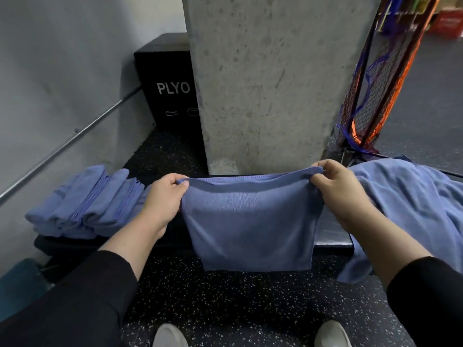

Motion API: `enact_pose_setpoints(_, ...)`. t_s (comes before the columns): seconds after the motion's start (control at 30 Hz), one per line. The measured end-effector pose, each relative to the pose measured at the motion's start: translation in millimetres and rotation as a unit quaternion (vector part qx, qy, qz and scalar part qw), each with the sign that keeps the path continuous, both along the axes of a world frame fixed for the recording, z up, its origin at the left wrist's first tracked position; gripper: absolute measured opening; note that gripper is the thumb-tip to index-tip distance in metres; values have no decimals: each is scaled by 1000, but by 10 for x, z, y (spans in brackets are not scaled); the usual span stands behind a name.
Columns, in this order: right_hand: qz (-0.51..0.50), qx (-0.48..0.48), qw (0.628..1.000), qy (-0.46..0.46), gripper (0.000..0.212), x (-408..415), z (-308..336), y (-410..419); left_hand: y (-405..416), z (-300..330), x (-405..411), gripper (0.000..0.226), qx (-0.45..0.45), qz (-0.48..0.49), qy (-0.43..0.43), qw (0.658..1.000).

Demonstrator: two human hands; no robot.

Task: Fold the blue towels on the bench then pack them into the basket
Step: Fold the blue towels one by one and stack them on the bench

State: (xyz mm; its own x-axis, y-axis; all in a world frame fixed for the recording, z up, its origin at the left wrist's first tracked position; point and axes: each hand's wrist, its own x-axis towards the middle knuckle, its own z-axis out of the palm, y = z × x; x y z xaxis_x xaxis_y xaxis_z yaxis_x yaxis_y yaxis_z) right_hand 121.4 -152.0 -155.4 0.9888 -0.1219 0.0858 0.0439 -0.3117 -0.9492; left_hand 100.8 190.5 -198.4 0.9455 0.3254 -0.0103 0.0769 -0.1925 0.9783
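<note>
A blue towel [250,221] hangs stretched between my hands in front of the black bench [333,234], its lower edge dangling past the bench's front edge. My left hand [162,199] pinches its top left corner. My right hand [340,191] grips the top right corner. Several folded blue towels [82,204] are stacked on the bench's left end. A heap of unfolded blue towels [413,204] lies on the right end and droops over the front. No basket is in view.
A concrete pillar [270,78] rises right behind the bench. A black PLYO box [167,91] stands behind it at the left, beside a wall with a metal rail [75,136]. A netted rack [370,83] stands at the right. A teal object [20,284] sits at lower left.
</note>
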Motion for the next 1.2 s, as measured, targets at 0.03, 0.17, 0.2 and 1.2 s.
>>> enact_pose_setpoints(0.03, -1, -4, 1000, -6, 15, 81, -24, 12, -14, -28, 77, 19, 18, -1, -6, 1000)
enact_pose_setpoints(0.17, -53, -15, 998, -17, 16, 579, -81, 61, -1, -18, 589, 23, 57, 28, -31, 997)
enact_pose_setpoints(0.2, -66, -18, 998, -14, 15, 721, -107, 81, 21, -31, 746, 21, 66, 35, -33, 997)
enact_pose_setpoints(1.2, 191, -459, 867, 12, 49, 793, -1143, 378, -191, -881, 679, 31, 533, -278, -96, 793)
